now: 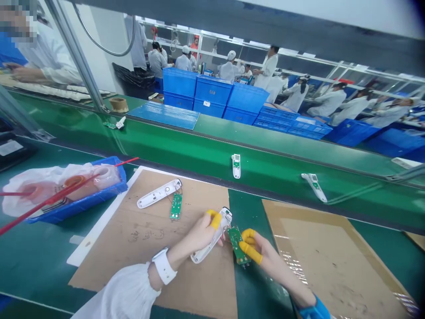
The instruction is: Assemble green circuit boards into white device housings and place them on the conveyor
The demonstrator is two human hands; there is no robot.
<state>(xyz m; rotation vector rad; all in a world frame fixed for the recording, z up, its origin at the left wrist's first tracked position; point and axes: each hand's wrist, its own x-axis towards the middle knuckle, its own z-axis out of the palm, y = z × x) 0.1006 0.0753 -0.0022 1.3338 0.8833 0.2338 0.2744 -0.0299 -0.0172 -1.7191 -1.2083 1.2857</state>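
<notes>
My left hand (202, 230), with yellow finger cots, is closed around a long white plastic housing half (203, 253) just above the cardboard sheet. My right hand (255, 248), also in yellow finger cots, pinches a green circuit board (235, 241) by its right edge. The board is tilted beside the housing's upper end, where thin wires seem to run between them. On the cardboard to the left lies a second white housing half (158, 194), with another green circuit board (176, 206) by its right end.
The cardboard sheet (119, 252) covers the bench; another cardboard piece (318, 261) lies right. A blue bin (119, 179) with bagged parts stands left, red strips crossing it. White devices (236, 167) sit on the green conveyor (199, 148). Blue crates (212, 91) and several people are beyond.
</notes>
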